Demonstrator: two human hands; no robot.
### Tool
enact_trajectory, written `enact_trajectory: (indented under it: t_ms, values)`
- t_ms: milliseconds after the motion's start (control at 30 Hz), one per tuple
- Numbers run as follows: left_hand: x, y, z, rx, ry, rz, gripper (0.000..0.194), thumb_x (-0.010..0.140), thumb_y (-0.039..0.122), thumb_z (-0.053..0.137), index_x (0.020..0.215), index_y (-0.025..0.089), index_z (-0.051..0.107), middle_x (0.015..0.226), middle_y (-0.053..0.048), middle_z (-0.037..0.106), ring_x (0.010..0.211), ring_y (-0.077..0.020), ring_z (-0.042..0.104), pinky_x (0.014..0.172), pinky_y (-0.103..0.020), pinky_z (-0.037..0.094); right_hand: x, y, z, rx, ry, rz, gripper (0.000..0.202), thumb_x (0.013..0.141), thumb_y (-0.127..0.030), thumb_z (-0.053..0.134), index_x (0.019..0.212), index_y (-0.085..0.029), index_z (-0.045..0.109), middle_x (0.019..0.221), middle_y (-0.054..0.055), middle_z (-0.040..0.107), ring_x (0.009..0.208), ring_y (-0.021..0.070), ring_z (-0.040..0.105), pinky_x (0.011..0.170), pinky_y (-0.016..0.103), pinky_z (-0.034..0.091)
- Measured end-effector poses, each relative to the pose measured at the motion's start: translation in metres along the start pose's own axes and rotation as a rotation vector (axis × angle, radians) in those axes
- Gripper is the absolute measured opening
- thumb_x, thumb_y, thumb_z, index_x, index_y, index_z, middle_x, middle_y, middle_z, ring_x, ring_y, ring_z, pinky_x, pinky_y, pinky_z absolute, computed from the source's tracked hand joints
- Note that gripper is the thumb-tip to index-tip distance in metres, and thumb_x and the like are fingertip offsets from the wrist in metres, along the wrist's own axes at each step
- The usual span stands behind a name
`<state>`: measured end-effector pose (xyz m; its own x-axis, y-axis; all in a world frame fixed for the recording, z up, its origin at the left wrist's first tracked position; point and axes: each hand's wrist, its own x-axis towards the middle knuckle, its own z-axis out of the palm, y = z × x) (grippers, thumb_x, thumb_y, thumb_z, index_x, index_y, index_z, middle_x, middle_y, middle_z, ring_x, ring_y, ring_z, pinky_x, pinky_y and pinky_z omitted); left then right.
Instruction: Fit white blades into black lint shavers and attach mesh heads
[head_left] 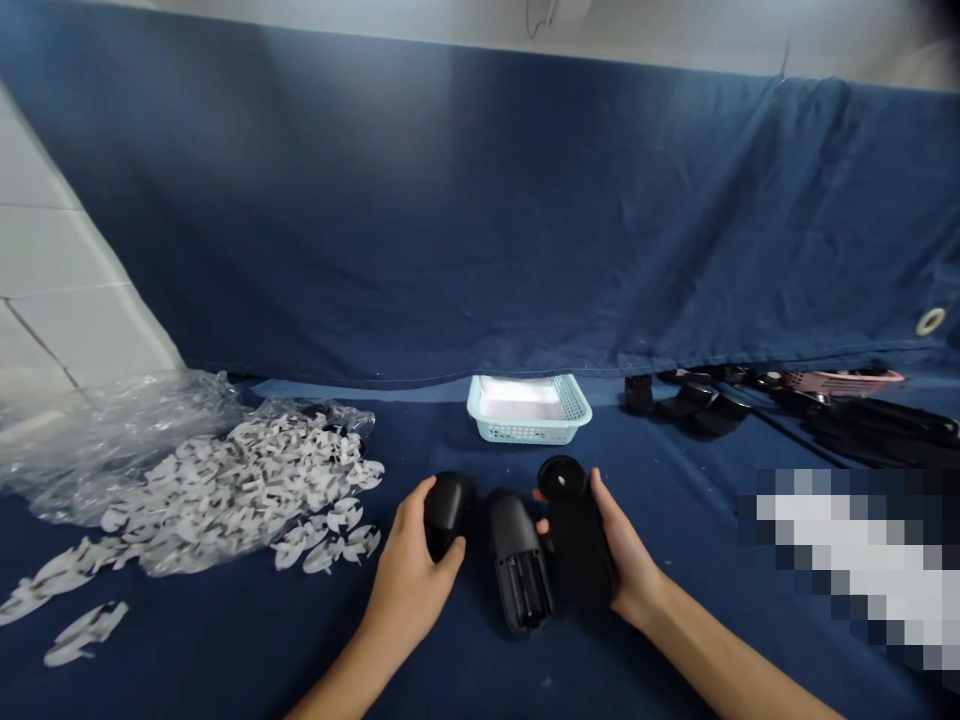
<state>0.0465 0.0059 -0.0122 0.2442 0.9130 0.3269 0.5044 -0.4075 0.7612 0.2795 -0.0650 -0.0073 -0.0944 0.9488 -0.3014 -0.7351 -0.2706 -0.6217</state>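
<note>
A device [521, 565] lies on the table [517, 685] between a part [450, 505] in the left hand [412, 562] and another part [579, 555] in the right hand [628, 560]; behind, a basket [529, 433] sits below the curtain [450, 210]; left, a heap of pieces [225, 490] adjoins plastic wrapping [82, 450]; right, loose parts [701, 408].

A smooth, round-ended black piece [448, 503] sits in the left hand [412, 565]. A long black piece with a round cup [579, 555] is in the right hand [634, 560], its cup end pointing away and a small pale spot inside the cup. Between them lies a dark battery case [517, 560], its long open hollow facing up.
</note>
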Motion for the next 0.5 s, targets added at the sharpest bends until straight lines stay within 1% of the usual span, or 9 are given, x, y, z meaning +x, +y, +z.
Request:
enact_trajectory:
  t_ms: [67, 167, 233, 300, 367, 500]
  values:
    - [-0.003, 0.005, -0.001, -0.185, 0.005, -0.16, 0.061, 0.079, 0.028, 0.062, 0.135, 0.022, 0.04, 0.135, -0.012, 0.051, 0.126, -0.0307, 0.049, 0.108, -0.053, 0.035, -0.001, 0.003, 0.001, 0.028, -0.029, 0.033, 0.068, 0.088, -0.069, 0.044, 0.123, -0.012, 0.059, 0.084, 0.012, 0.074, 0.068, 0.0196, 0.07, 0.063, 0.029, 0.054]
    - [-0.006, 0.015, -0.003, -0.569, 0.018, -0.457, 0.058, 0.079, 0.03, 0.063, 0.134, 0.025, 0.042, 0.129, -0.01, 0.056, 0.114, -0.0289, 0.059, 0.097, -0.049, 0.048, -0.003, 0.007, 0.004, 0.039, -0.04, 0.054, 0.068, 0.088, -0.068, 0.044, 0.122, -0.011, 0.06, 0.084, 0.012, 0.074, 0.067, 0.0198, 0.069, 0.064, 0.03, 0.054]
    - [-0.007, 0.022, -0.006, -0.795, 0.033, -0.599, 0.051, 0.08, 0.025, 0.062, 0.129, 0.024, 0.048, 0.124, -0.01, 0.06, 0.107, -0.0275, 0.064, 0.09, -0.045, 0.053, -0.004, 0.009, 0.006, 0.036, -0.021, 0.043, 0.069, 0.088, -0.067, 0.046, 0.122, -0.009, 0.06, 0.083, 0.012, 0.074, 0.069, 0.0199, 0.069, 0.066, 0.029, 0.053]
    - [-0.006, 0.027, -0.008, -0.955, 0.045, -0.684, 0.042, 0.079, 0.019, 0.061, 0.121, 0.02, 0.055, 0.118, -0.011, 0.064, 0.103, -0.0258, 0.066, 0.089, -0.042, 0.055, -0.005, 0.011, 0.008, 0.033, -0.005, 0.04, 0.069, 0.088, -0.066, 0.048, 0.122, -0.007, 0.06, 0.084, 0.013, 0.074, 0.073, 0.0207, 0.069, 0.07, 0.03, 0.053]
    - [-0.005, 0.029, -0.009, -1.06, 0.048, -0.756, 0.037, 0.078, 0.016, 0.061, 0.115, 0.017, 0.058, 0.113, -0.012, 0.066, 0.1, -0.0251, 0.068, 0.09, -0.041, 0.055, -0.006, 0.013, 0.009, 0.039, -0.003, 0.054, 0.069, 0.088, -0.064, 0.049, 0.124, -0.007, 0.06, 0.085, 0.013, 0.074, 0.075, 0.0216, 0.07, 0.074, 0.032, 0.053]
    - [-0.003, 0.026, -0.01, -1.212, -0.013, -0.85, 0.025, 0.079, 0.016, 0.06, 0.103, 0.008, 0.063, 0.106, -0.017, 0.069, 0.095, -0.0278, 0.069, 0.089, -0.042, 0.055, -0.005, 0.017, 0.01, 0.08, -0.027, 0.076, 0.07, 0.088, -0.065, 0.049, 0.121, -0.005, 0.062, 0.089, 0.015, 0.074, 0.08, 0.0225, 0.07, 0.08, 0.032, 0.052]
